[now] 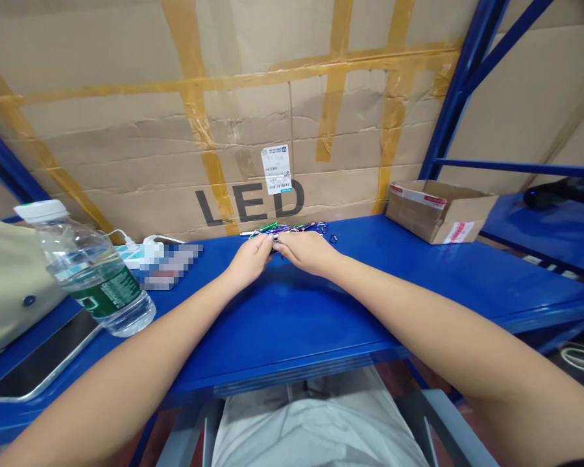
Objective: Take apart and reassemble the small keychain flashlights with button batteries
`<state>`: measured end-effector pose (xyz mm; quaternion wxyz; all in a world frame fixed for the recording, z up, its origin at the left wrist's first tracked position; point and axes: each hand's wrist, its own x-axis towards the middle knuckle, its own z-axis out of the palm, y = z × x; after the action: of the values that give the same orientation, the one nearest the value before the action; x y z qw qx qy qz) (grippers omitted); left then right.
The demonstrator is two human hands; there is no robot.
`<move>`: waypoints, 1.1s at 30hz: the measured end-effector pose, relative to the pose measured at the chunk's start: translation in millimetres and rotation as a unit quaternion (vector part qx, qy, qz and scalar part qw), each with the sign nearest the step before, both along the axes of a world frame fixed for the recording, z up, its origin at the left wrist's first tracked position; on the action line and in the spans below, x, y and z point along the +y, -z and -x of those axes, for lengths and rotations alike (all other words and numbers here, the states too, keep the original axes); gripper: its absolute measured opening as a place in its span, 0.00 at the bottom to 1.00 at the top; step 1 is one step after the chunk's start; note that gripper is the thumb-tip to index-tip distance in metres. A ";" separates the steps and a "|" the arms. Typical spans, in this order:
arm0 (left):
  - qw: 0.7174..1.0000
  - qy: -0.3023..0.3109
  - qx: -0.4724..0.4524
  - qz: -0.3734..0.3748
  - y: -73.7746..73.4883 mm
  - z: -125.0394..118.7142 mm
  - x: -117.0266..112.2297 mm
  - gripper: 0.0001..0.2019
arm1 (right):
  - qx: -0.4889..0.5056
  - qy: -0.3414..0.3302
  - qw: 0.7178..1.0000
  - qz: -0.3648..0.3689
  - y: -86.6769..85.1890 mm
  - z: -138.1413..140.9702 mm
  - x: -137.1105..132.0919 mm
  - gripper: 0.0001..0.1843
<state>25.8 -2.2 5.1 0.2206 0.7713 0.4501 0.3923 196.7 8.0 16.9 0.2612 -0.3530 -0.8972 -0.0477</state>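
Observation:
My left hand (250, 261) and my right hand (305, 250) meet over the far middle of the blue table, fingers closed and thumbs almost touching. Between the fingertips sits something small and dark, mostly covered, so its kind cannot be made out. Just behind the hands lies a row of small shiny metallic pieces (316, 227) in green, purple and silver; they look like carabiner clips, partly hidden by my fingers. A single small dark ring-like piece (333, 239) lies apart, to the right of my right hand.
On the left stand a water bottle (108, 292), a phone (41, 357), a pale bag (10, 279) and a white power strip (139, 257). An open cardboard box (431, 217) sits at the back right. A large taped carton (141, 149) closes off the blue table's (292, 331) back.

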 end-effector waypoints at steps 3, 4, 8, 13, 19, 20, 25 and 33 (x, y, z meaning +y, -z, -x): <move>1.000 0.004 0.011 0.007 1.2 1.0 -0.3 0.17 | 0.034 -0.018 0.997 0.063 1.8 4.0 -1.0 0.19; 0.998 -0.012 0.043 -0.035 0.8 1.7 -0.5 0.16 | 0.064 -0.025 0.990 0.126 3.0 5.8 -1.3 0.22; 0.971 -0.068 0.153 -0.169 -2.9 3.2 0.9 0.15 | 0.165 -0.056 0.925 0.337 7.9 10.2 -1.0 0.27; 0.948 -0.084 0.215 -0.220 -5.2 7.0 3.5 0.17 | 0.266 -0.099 0.880 0.381 9.6 10.7 -1.2 0.23; 0.869 -0.060 0.309 -0.382 -8.4 19.2 4.0 0.20 | 0.262 -0.180 0.760 0.567 2.9 14.1 -6.9 0.24; 0.871 -0.058 0.310 -0.377 -9.2 19.6 4.3 0.20 | 0.236 -0.165 0.786 0.547 -0.3 9.8 -3.9 0.24; 0.941 -0.063 0.264 -0.204 -11.0 19.4 9.7 0.15 | 0.066 0.077 0.980 0.172 -11.1 -57.1 40.9 0.12; 0.949 0.037 0.306 -0.069 -4.8 30.2 20.2 0.14 | -0.131 0.179 0.950 0.219 5.1 -123.5 83.0 0.13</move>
<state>-4.4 18.0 9.9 0.0327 0.8836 0.4389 0.1598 320.2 91.0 11.8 0.0453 -0.5470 -0.8339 0.0578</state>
